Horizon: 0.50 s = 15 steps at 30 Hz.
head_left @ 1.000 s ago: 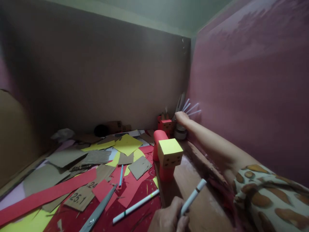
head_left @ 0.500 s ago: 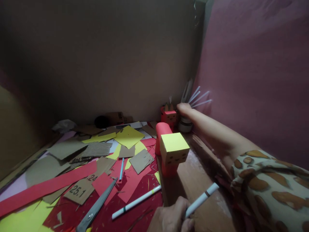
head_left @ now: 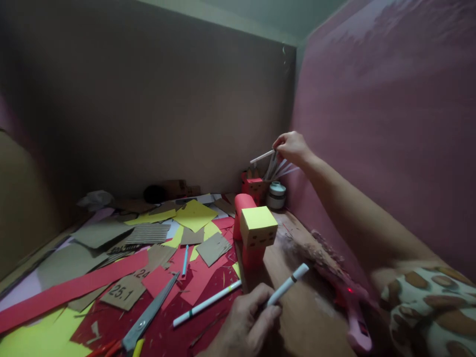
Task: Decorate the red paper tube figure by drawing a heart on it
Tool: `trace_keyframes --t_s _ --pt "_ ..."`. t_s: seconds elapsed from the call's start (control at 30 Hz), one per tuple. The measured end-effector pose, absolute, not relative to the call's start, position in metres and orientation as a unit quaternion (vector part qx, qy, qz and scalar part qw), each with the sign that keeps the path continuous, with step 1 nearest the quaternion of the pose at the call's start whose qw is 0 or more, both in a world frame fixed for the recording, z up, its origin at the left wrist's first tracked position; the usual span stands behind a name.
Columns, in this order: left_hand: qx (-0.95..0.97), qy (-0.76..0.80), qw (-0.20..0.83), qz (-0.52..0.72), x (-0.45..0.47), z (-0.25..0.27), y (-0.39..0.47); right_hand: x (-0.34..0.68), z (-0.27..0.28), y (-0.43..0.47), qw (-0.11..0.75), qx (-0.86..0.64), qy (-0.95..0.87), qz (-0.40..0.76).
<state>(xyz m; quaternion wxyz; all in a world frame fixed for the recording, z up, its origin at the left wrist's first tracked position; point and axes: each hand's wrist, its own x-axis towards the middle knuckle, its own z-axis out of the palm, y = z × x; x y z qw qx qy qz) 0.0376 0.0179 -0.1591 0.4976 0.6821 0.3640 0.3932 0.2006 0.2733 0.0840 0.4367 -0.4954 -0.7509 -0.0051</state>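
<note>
In the foreground my left hand (head_left: 251, 322) is closed round a white marker (head_left: 288, 285) with a black band, its end pointing up and right. At the back right my right hand (head_left: 292, 148) pinches a slim white marker (head_left: 262, 156) above a holder with several pale sticks (head_left: 283, 169). Beyond my left hand stands a cardboard box-headed figure (head_left: 259, 237) with a yellow top, a drawn face and a red body. A second white marker (head_left: 208, 303), with green and yellow bands, lies left of my left hand.
Open scissors (head_left: 148, 317) lie among cardboard and coloured paper scraps (head_left: 195, 214). A small jar (head_left: 276, 196) and a red-topped box figure (head_left: 254, 186) stand at the back. A pink glue gun (head_left: 357, 322) with a red light lies right. Walls close the back and right.
My right hand has risen from beside the jar with a white marker in its fingers, uncovering the jar. My left hand still holds its marker. The view has shifted, showing the glue gun.
</note>
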Motion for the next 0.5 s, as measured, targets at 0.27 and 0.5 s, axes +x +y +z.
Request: trace_keyframes --t_s 0.27,0.5 --pt "0.7 0.34 0.226 0.586 0.028 -0.118 -0.003 0.237 0.08 0.13 0.51 -0.338 -0.713 0.343" --pt "0.759 0.317 0.304 0.481 0.035 -0.109 -0.012 0.231 0.002 0.051 0.36 -0.304 -0.718 0.512"
